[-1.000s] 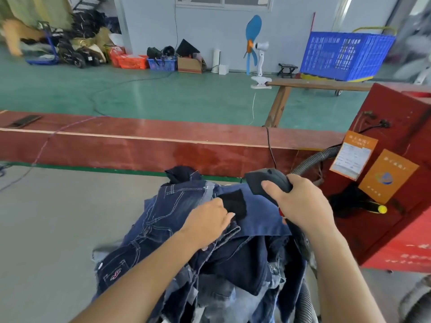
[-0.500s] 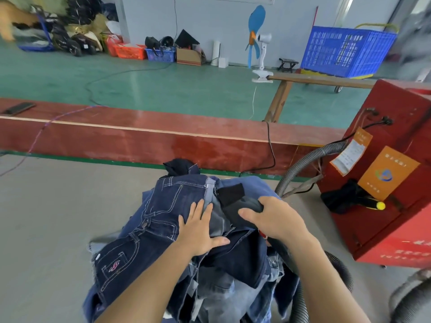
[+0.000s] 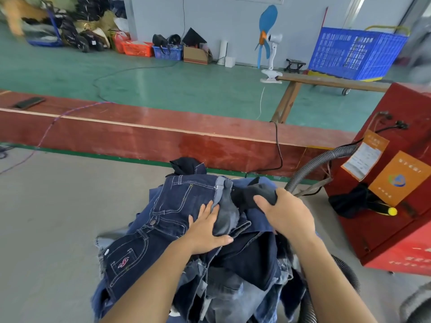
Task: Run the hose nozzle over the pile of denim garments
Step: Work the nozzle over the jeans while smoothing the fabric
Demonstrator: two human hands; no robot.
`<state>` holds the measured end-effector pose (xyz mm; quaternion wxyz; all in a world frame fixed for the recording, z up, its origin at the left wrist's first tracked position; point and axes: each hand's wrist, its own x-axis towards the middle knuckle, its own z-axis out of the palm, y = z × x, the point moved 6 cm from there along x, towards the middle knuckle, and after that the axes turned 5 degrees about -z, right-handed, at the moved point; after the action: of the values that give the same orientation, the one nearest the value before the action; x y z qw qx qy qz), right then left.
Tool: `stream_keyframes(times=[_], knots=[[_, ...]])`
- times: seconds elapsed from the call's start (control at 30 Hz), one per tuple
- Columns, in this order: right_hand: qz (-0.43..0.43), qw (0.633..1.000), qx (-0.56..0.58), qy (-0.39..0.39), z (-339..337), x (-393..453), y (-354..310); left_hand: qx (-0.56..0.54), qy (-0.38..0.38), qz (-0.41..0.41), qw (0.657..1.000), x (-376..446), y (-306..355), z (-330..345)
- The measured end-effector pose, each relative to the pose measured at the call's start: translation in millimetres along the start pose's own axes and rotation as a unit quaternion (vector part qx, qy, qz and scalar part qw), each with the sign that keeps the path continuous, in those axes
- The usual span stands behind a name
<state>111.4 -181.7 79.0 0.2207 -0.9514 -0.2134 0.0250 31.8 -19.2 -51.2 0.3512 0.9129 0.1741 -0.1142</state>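
On denim pile (image 3: 177,206): left hand (image 3: 207,229) pressed flat, fingers spread; right hand (image 3: 286,215) gripping dark hose nozzle (image 3: 254,194)

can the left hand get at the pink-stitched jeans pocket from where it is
Probably yes: the left hand lies flat on the denim pile, and the pocket sits uncovered just below-left, with nothing between them.

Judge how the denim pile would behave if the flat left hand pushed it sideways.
The denim pile would likely slump and shear in layers, not slide as one block: the garments lie loose, crumpled and overlapping. It looks heavy for its size, being stacked thick. The left hand already dents the top fabric, so it probably gives softly.
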Motion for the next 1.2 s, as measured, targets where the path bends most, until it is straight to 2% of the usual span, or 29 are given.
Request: stream_keyframes(times=[0.07, 0.2, 0.27, 0.37, 0.47, 0.6, 0.73, 0.83, 0.93, 1.03, 1.13, 1.2], knots=[[-0.022, 0.999, -0.005, -0.024, 0, -4, -4, -0.013, 0.000, 0.011, 1.000, -1, 1, 0], [-0.026, 0.994, -0.091, -0.056, 11, -10, -7, -0.015, -0.006, 0.008, 1.000, -1, 1, 0], [0.023, 0.997, -0.072, -0.026, 1, -7, 5, -0.004, 0.001, -0.002, 1.000, 0, 1, -1], [0.099, 0.992, -0.020, 0.075, -28, -2, 33, -0.014, 0.026, -0.009, 1.000, 0, 4, -2], [0.104, 0.987, 0.032, 0.122, -50, -2, 46, -0.024, 0.031, -0.008, 0.999, 1, 4, -2], [0.006, 0.999, 0.033, 0.035, -40, -8, 22, -0.020, 0.028, -0.010, 0.999, 3, 4, -2], [-0.072, 0.990, -0.071, -0.102, 1, -20, -6, -0.018, 0.021, -0.018, 0.999, 2, 3, -1], [-0.094, 0.980, -0.119, -0.126, 25, -23, -15, -0.023, 0.015, -0.023, 0.999, 2, 2, 0], [-0.075, 0.983, -0.130, -0.103, 36, -19, -16, -0.028, 0.013, -0.023, 0.999, 2, 3, 0], [-0.030, 0.992, -0.113, -0.046, 26, -10, -8, -0.033, 0.016, -0.025, 0.999, 1, 3, -1], [0.033, 0.998, -0.035, 0.028, -2, -2, 10, -0.055, 0.031, -0.014, 0.998, -2, 5, -2], [0.044, 0.997, 0.002, 0.071, -21, 0, 17, -0.059, 0.059, -0.015, 0.996, -5, 10, -8]])
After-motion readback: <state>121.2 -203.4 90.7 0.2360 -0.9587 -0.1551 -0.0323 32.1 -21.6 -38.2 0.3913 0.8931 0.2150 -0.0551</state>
